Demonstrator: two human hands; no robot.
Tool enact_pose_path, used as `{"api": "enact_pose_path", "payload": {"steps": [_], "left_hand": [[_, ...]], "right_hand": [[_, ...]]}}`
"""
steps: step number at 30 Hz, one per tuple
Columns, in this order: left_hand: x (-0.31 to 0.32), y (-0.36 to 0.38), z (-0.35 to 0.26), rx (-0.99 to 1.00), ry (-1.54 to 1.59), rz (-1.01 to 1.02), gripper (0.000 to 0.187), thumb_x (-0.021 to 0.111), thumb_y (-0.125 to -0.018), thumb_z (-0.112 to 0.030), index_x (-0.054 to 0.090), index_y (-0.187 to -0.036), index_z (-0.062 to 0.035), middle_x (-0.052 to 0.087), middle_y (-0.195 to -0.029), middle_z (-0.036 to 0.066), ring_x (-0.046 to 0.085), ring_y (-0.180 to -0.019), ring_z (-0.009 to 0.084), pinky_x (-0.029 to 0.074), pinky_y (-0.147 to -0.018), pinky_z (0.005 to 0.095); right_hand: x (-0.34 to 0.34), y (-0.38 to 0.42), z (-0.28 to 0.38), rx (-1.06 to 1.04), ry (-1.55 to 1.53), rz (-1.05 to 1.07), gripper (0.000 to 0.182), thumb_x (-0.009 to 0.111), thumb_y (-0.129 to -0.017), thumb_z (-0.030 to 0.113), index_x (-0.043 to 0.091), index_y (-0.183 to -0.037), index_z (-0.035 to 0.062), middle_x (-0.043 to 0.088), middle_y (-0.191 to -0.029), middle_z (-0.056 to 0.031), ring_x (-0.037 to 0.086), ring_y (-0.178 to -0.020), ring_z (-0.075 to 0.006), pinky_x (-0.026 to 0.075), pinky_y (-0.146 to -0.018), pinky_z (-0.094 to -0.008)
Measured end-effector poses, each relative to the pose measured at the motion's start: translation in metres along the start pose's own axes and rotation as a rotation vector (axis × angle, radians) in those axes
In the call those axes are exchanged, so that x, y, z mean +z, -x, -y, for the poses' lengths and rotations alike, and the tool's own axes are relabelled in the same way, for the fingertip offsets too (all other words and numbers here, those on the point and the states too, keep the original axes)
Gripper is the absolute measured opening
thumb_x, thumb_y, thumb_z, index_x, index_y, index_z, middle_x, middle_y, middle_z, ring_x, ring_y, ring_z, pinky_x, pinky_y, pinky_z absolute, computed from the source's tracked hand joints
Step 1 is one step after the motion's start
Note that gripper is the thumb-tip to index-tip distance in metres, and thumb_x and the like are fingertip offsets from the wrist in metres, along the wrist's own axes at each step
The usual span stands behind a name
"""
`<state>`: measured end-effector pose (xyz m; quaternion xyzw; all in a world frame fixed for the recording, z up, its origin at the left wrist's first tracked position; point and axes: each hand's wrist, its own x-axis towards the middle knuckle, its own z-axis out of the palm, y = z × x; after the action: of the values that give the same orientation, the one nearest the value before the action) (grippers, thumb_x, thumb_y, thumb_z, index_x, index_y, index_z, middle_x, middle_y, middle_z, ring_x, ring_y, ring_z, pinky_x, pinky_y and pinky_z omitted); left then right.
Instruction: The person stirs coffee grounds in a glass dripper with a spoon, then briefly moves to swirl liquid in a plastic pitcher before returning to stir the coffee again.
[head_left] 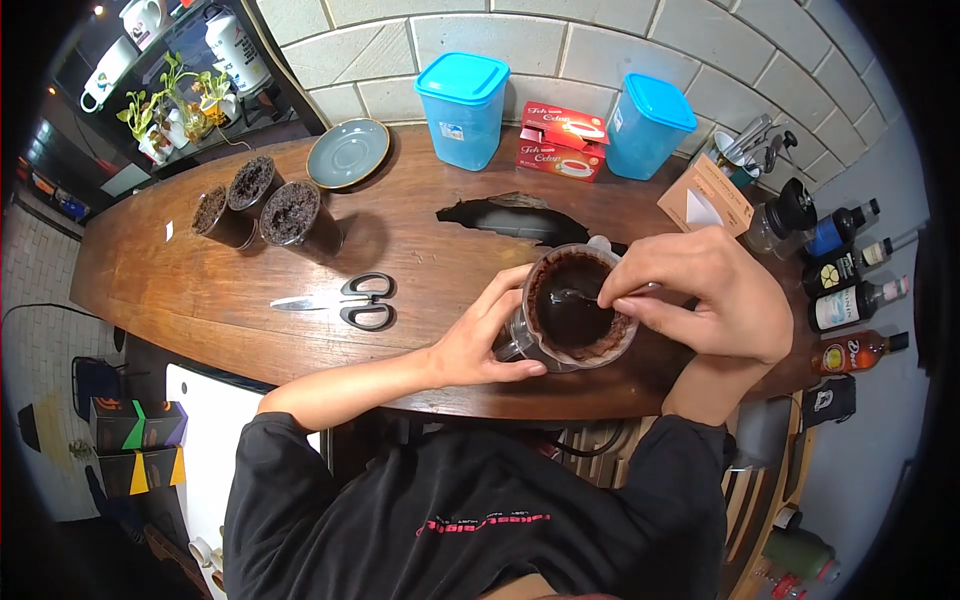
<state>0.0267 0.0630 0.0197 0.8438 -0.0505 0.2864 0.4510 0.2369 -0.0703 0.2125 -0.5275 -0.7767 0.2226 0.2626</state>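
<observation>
In front of me stands a clear coffee dripper point(518, 338) lined with a coffee-stained paper filter point(600, 347). Dark wet coffee point(565, 318) fills the filter. My left hand point(487, 335) curls round the dripper's left side, thumb low and fingers at the back. From the right, my right hand point(700, 295) pinches a metal spoon point(572, 296), whose lower end dips into the coffee. What the dripper rests on is mostly hidden beneath it. To the left of my left hand lie scissors point(340, 300) with black handles.
Three cups of dark grounds point(300, 215) stand at the left, near a grey saucer point(348, 153). A jagged hole point(505, 218) breaks the wooden counter point(420, 270) behind the dripper. Blue-lidded containers point(465, 110), red tea boxes point(562, 140) and several bottles point(855, 305) line the back and right.
</observation>
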Motion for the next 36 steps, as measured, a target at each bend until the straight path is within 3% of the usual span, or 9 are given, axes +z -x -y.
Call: {"api": "enact_pose_path", "payload": {"steps": [3, 12, 15, 34, 36], "left_hand": [[-0.0001, 0.0001, 0.0001, 0.004, 0.001, 0.002, 0.081, 0.085, -0.076, -0.029, 0.043, -0.138, 0.0013, 0.033, -0.149, 0.025, 0.036, -0.140, 0.0419, 0.035, -0.113, 0.0497], [-0.0013, 0.0001, -0.0028, -0.012, -0.008, 0.008, 0.082, 0.085, -0.075, -0.030, 0.043, -0.138, 0.0014, 0.032, -0.149, 0.025, 0.036, -0.139, 0.0428, 0.036, -0.112, 0.0497], [-0.0016, 0.0007, -0.0033, -0.026, -0.018, 0.010, 0.082, 0.085, -0.075, -0.030, 0.044, -0.138, 0.0015, 0.032, -0.149, 0.025, 0.036, -0.139, 0.0428, 0.036, -0.112, 0.0494], [-0.0020, -0.0002, -0.0029, -0.012, -0.006, 0.017, 0.080, 0.085, -0.076, -0.028, 0.043, -0.138, 0.0006, 0.032, -0.149, 0.025, 0.034, -0.141, 0.0424, 0.035, -0.113, 0.0498], [-0.0021, -0.0004, -0.0024, 0.000, -0.006, 0.014, 0.080, 0.085, -0.076, -0.028, 0.043, -0.138, 0.0007, 0.032, -0.150, 0.025, 0.034, -0.141, 0.0423, 0.035, -0.113, 0.0498]], "right_hand": [[0.0023, -0.0031, -0.0033, -0.092, -0.038, -0.012, 0.013, 0.068, -0.084, 0.003, 0.067, -0.096, -0.0014, 0.069, -0.086, -0.0147, 0.069, -0.076, -0.0320, 0.054, -0.066, -0.0364], [0.0011, -0.0058, 0.0014, -0.050, -0.054, -0.015, 0.011, 0.067, -0.085, 0.002, 0.066, -0.095, -0.0028, 0.070, -0.086, -0.0157, 0.069, -0.077, -0.0328, 0.054, -0.067, -0.0361], [0.0016, -0.0034, -0.0007, -0.009, -0.019, -0.023, 0.013, 0.069, -0.084, 0.002, 0.070, -0.096, -0.0010, 0.070, -0.087, -0.0136, 0.069, -0.078, -0.0283, 0.053, -0.068, -0.0342], [0.0027, -0.0051, -0.0018, -0.068, -0.027, -0.002, 0.012, 0.068, -0.084, 0.003, 0.069, -0.096, -0.0011, 0.070, -0.086, -0.0138, 0.069, -0.078, -0.0291, 0.053, -0.068, -0.0351], [0.0026, -0.0063, 0.0017, -0.051, -0.034, -0.046, 0.011, 0.066, -0.085, 0.004, 0.065, -0.094, -0.0022, 0.068, -0.084, -0.0159, 0.068, -0.075, -0.0339, 0.053, -0.066, -0.0367]]}}
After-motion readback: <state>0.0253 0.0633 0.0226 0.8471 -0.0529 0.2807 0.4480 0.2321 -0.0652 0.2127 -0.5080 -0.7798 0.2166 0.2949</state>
